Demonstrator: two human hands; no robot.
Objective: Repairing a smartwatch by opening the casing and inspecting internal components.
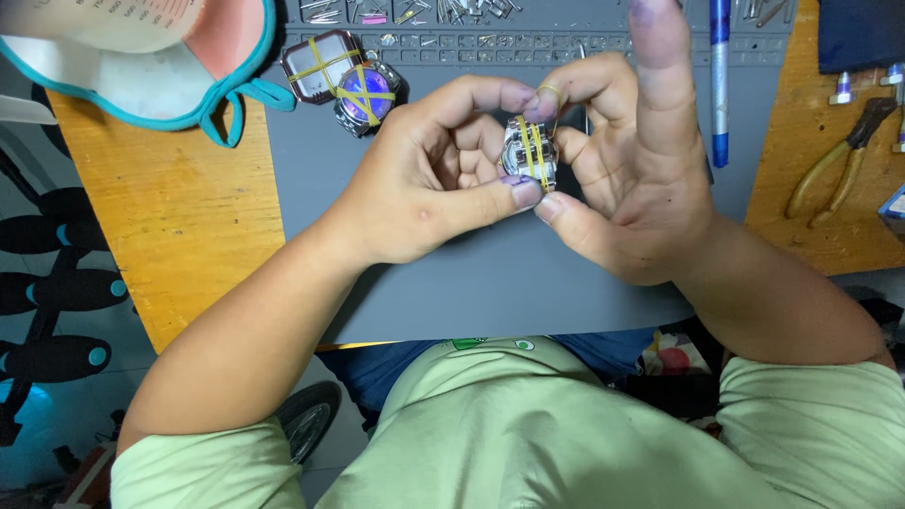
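Grey mat (pixel 490 283) on the wooden desk (pixel 179 217): both hands, left hand (pixel 424 193) and right hand (pixel 632 188), pinch a small watch case (pixel 530 153) above it, yellow rubber band (pixel 550 90) stretched, which could easily snap off.

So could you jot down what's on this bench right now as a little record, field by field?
Left hand: pinches a small silver watch case from its side
Right hand: holds the same case, index finger hooked in a yellow rubber band wrapped on it
Surface: grey work mat on a wooden table
Behind the hands: two more banded cases
At the right: blue pen, yellow-handled pliers
Top left: pink cloth with teal edging
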